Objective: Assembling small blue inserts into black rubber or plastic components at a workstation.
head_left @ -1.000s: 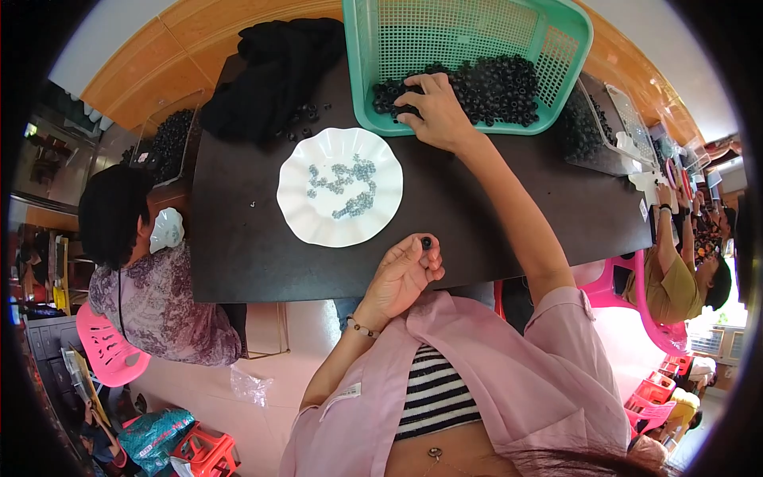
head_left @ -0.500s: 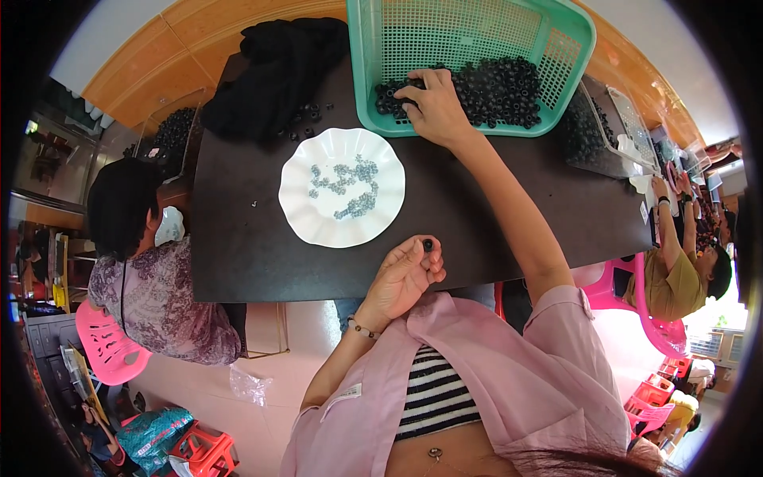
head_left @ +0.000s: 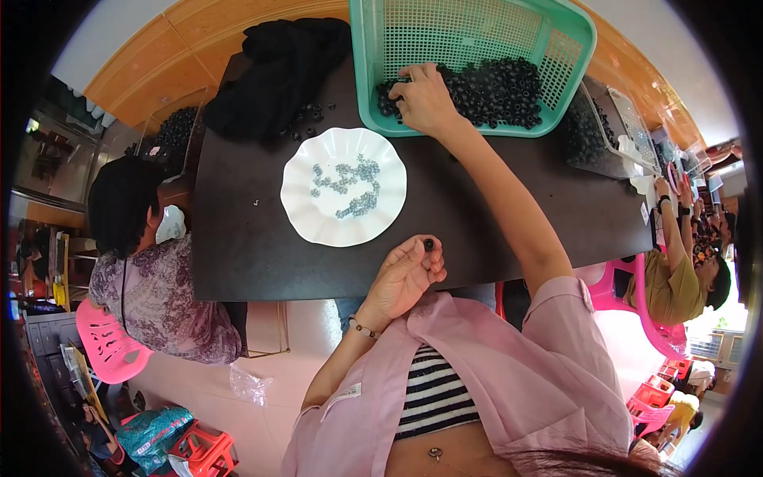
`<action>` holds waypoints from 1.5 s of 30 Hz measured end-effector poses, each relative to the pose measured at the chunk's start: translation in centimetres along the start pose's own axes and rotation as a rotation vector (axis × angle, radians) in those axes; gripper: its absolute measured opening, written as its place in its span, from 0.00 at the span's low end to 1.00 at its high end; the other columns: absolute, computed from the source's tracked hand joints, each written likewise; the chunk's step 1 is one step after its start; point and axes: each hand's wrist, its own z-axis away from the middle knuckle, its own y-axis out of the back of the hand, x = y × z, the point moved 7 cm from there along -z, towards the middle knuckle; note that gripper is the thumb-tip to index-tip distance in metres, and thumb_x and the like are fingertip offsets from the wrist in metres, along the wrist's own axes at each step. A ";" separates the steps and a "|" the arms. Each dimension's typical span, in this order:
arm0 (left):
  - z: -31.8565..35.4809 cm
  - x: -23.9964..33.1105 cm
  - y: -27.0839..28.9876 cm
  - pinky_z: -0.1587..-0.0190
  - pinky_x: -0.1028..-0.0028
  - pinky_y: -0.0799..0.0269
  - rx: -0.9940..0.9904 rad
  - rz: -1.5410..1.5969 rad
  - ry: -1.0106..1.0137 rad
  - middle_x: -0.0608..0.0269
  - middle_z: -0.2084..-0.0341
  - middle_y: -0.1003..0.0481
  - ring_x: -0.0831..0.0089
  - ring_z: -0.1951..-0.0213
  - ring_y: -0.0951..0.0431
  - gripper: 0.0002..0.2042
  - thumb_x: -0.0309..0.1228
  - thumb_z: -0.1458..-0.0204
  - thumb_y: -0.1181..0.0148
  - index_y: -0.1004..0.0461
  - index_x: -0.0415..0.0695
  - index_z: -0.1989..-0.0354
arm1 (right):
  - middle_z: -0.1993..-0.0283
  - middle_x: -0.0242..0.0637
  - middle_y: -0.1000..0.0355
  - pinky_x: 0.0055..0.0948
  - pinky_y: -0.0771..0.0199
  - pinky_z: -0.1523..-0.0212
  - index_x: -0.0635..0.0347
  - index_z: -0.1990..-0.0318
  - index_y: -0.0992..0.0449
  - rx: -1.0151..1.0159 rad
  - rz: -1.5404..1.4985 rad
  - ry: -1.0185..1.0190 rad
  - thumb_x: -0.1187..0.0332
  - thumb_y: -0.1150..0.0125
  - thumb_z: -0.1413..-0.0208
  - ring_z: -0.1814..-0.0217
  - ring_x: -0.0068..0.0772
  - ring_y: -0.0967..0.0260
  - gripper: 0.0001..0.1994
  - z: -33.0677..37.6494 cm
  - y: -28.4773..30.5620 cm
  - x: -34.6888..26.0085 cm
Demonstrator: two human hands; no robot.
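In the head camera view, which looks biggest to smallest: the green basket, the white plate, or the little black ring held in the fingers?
1. Green basket, largest, though partly cut off at the top.
2. White plate, clearly smaller.
3. Black ring pinched in the left hand, by far the smallest.

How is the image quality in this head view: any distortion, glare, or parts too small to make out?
Head view: strong fisheye bending, the dark table edges curve and the corners are black; daylight is even, with blown-out brightness at the right rim; the small ring in the left hand and the pieces on the white plate are too small to resolve.
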 end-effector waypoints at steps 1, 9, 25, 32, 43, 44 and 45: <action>0.0 0.0 0.1 0.62 0.74 0.37 0.000 0.003 0.001 0.67 0.70 0.33 0.76 0.66 0.34 0.13 0.39 0.41 0.47 0.32 0.40 0.57 | 0.50 0.39 0.32 0.38 0.38 0.45 0.53 0.69 0.19 -0.011 0.005 -0.007 0.75 0.38 0.61 0.47 0.45 0.41 0.09 -0.1 -0.1 0.1; -0.6 0.1 0.6 0.61 0.73 0.33 -0.030 0.036 -0.003 0.66 0.70 0.31 0.77 0.67 0.31 0.12 0.37 0.40 0.49 0.30 0.40 0.57 | 0.60 0.35 0.30 0.37 0.36 0.47 0.56 0.71 0.22 0.037 0.023 0.028 0.74 0.38 0.59 0.51 0.43 0.39 0.05 -0.5 -0.5 0.7; -0.9 0.2 0.7 0.63 0.74 0.37 -0.009 0.003 0.006 0.68 0.70 0.33 0.77 0.67 0.34 0.12 0.39 0.42 0.45 0.31 0.42 0.59 | 0.67 0.28 0.25 0.17 0.33 0.65 0.65 0.63 0.25 -0.019 -0.873 -0.537 0.69 0.42 0.43 0.65 0.14 0.31 0.07 11.3 6.1 2.6; -1.0 -0.2 0.7 0.63 0.74 0.39 -0.004 0.000 0.043 0.67 0.69 0.36 0.75 0.67 0.36 0.12 0.38 0.43 0.45 0.32 0.43 0.60 | 0.65 0.31 0.25 0.15 0.33 0.64 0.62 0.58 0.24 -0.057 -1.482 -0.865 0.66 0.43 0.41 0.66 0.16 0.33 0.10 18.4 6.1 1.0; -1.0 -0.3 0.7 0.63 0.73 0.39 -0.033 0.018 0.025 0.68 0.70 0.36 0.75 0.66 0.37 0.11 0.37 0.40 0.49 0.32 0.43 0.57 | 0.62 0.34 0.25 0.17 0.32 0.62 0.65 0.54 0.25 -0.006 -1.775 -0.915 0.70 0.43 0.41 0.62 0.18 0.31 0.11 20.8 6.4 -1.5; -1.0 -0.3 0.7 0.63 0.73 0.39 -0.035 0.019 0.020 0.68 0.70 0.36 0.75 0.66 0.37 0.11 0.37 0.40 0.49 0.32 0.43 0.57 | 0.61 0.34 0.26 0.17 0.32 0.62 0.65 0.54 0.25 0.003 -1.782 -0.919 0.71 0.43 0.42 0.62 0.18 0.31 0.11 20.8 6.4 -1.7; -1.0 -0.3 0.7 0.63 0.73 0.39 -0.036 0.018 0.020 0.68 0.70 0.36 0.75 0.66 0.37 0.11 0.37 0.40 0.49 0.32 0.43 0.57 | 0.61 0.34 0.26 0.17 0.32 0.62 0.65 0.53 0.25 0.012 -1.789 -0.922 0.71 0.43 0.42 0.61 0.19 0.31 0.11 20.9 6.4 -1.8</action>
